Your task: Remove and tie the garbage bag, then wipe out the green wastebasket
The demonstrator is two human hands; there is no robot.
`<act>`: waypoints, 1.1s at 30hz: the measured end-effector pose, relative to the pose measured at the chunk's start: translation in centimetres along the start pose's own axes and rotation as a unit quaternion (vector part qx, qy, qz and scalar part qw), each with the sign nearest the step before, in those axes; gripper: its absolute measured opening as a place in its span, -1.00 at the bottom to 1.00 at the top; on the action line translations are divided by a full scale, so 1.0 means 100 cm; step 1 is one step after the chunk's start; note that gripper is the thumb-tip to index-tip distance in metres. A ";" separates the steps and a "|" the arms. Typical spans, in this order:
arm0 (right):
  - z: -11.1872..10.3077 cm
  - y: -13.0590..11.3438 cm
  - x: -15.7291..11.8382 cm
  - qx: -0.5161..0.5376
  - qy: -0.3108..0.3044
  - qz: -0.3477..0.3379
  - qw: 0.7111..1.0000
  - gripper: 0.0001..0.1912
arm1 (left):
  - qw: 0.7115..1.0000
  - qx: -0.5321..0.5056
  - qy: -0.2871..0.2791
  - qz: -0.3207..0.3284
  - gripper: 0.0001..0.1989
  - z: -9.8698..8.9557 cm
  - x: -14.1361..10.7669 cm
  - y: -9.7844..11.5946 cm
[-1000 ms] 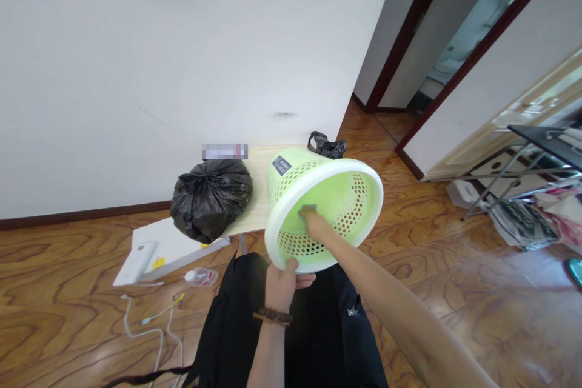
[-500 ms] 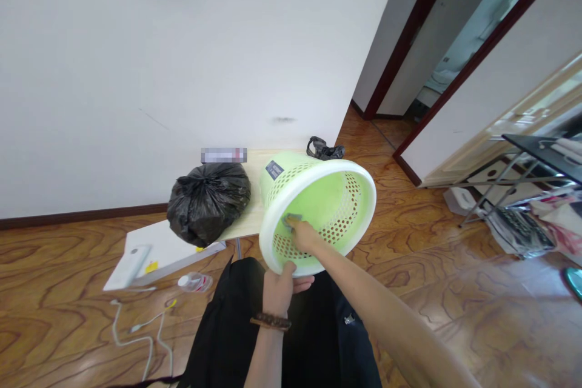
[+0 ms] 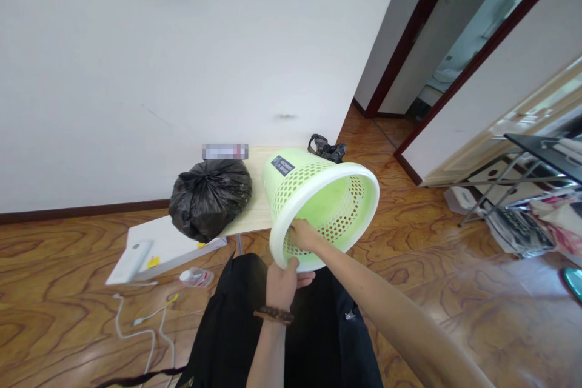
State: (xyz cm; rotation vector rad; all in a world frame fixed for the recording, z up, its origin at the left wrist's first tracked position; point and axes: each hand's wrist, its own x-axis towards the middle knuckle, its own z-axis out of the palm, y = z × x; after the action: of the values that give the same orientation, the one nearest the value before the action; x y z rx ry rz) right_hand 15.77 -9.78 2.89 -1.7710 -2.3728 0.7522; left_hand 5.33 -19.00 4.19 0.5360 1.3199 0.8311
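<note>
A light green plastic wastebasket (image 3: 280, 223) lies tilted over the front of a small wooden table, its white-rimmed mouth turned toward me. My left hand (image 3: 280, 285) grips the lower rim, thumb on the inside edge and fingers underneath. Reaching through the mouth, my right hand (image 3: 304, 235) is closed against the inner left wall near the perforated band. Its fingertips are partly hidden behind the rim; the small grey cloth seen in them half a second ago is out of sight now.
A knotted black garbage bag (image 3: 211, 197) sits on the pale table (image 3: 259, 212), with a smaller black bag (image 3: 331, 150) behind the basket. On the wood floor are a white flat panel (image 3: 168, 248), a plastic bottle (image 3: 197, 277) and white cables (image 3: 136, 332). A folding rack (image 3: 513, 167) stands right.
The basket has turned slightly and shifted a little right, its label showing more. My right hand has gone along the inner wall, and the grey cloth has slipped from view behind the rim.
</note>
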 end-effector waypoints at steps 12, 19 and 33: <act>-0.004 0.023 -0.010 -0.024 0.012 -0.001 1.000 -0.43 | 0.999 -0.030 0.033 -0.026 -0.69 0.001 -0.007 0.011; -0.004 0.022 -0.015 0.028 0.009 -0.069 0.997 -0.45 | 0.997 -0.053 0.054 -0.034 -0.62 0.000 -0.009 0.011; -0.006 0.023 -0.007 -0.139 -0.011 -0.043 0.989 -0.55 | 0.996 -0.062 0.060 -0.034 -0.63 0.002 -0.011 0.009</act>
State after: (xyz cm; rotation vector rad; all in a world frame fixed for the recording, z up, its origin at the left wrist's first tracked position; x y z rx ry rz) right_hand 18.25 -9.77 2.59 -1.7442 -2.6600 0.4513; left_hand 5.32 -19.31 5.61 0.3465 1.3783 0.8929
